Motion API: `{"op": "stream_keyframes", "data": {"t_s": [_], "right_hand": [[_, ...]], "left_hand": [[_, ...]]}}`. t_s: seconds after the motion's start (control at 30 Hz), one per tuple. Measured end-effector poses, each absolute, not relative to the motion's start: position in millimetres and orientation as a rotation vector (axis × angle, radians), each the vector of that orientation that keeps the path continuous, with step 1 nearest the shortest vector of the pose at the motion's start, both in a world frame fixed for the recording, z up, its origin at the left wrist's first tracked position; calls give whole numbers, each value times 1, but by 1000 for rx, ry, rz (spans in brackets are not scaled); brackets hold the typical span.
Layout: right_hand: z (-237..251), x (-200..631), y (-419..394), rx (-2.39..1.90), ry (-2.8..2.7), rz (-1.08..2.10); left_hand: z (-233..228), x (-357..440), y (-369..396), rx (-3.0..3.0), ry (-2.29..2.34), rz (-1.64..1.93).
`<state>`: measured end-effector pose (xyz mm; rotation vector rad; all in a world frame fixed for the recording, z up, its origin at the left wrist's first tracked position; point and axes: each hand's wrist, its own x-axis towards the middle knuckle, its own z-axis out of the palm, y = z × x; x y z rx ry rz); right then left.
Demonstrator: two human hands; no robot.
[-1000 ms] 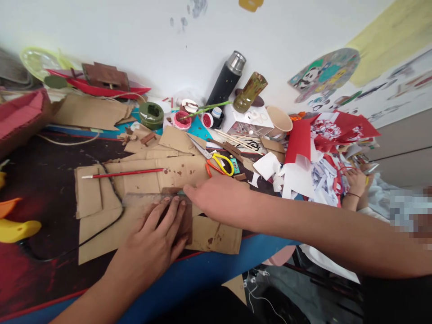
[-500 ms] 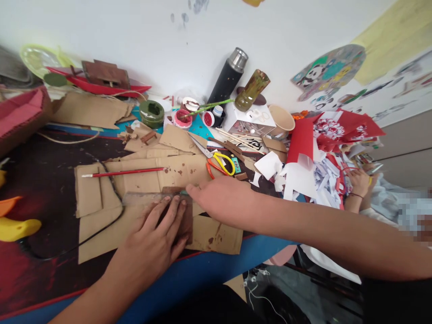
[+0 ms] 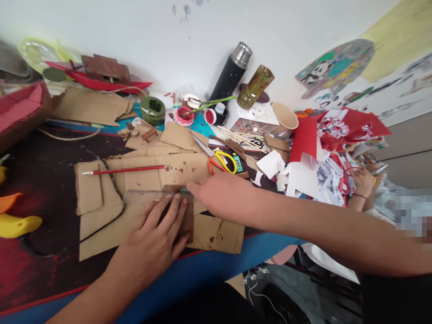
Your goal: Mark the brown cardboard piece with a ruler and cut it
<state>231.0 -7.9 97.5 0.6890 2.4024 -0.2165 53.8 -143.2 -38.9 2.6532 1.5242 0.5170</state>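
My left hand (image 3: 151,231) lies with its fingers stretched out, pressing a clear ruler (image 3: 138,196) down across a dark brown painted piece of cardboard (image 3: 188,225). My right hand (image 3: 218,193) is closed at the ruler's right end, around a slim teal tool (image 3: 184,190) that looks like a craft knife. Most of that tool is hidden by the hand. Under both hands are flattened sheets of tan cardboard (image 3: 101,238). A red pencil-like stick (image 3: 128,170) rests on them above the ruler. Scissors with yellow and orange handles (image 3: 224,161) lie just beyond my right hand.
A black cable (image 3: 101,228) runs over the cardboard to a yellow tool (image 3: 22,225) at left. Paint jars (image 3: 153,116), a thermos (image 3: 229,74) and a red model boat (image 3: 104,81) stand along the wall. Another person's hand (image 3: 362,182) is near paper scraps at right.
The view has shifted slightly. Both hands stay at nearly the same place on the ruler and brown piece, with no clear change in hold.
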Motion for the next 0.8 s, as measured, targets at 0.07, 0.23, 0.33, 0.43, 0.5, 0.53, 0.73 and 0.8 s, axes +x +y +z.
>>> {"op": "stream_keyframes", "data": {"t_s": [0.07, 0.23, 0.33, 0.43, 0.5, 0.53, 0.73, 0.8], "right_hand": [[97, 231, -7, 699, 2397, -216], [93, 235, -7, 684, 2457, -200], [95, 236, -8, 683, 2455, -189], [99, 236, -9, 676, 2444, -187], [100, 237, -10, 671, 2436, -168], [101, 237, -11, 671, 2435, -155], [99, 239, -14, 686, 2428, -125], [99, 239, -13, 677, 2433, -131]], "left_hand": [[-39, 53, -143, 2655, 1522, 508], [-40, 53, -143, 2644, 1521, 531], [-42, 54, -143, 2661, 1527, 540], [-41, 54, -143, 2664, 1527, 538], [-40, 54, -143, 2653, 1538, 552], [-40, 54, -143, 2653, 1540, 555], [-40, 53, -144, 2648, 1520, 540], [-41, 53, -144, 2655, 1526, 557]]}}
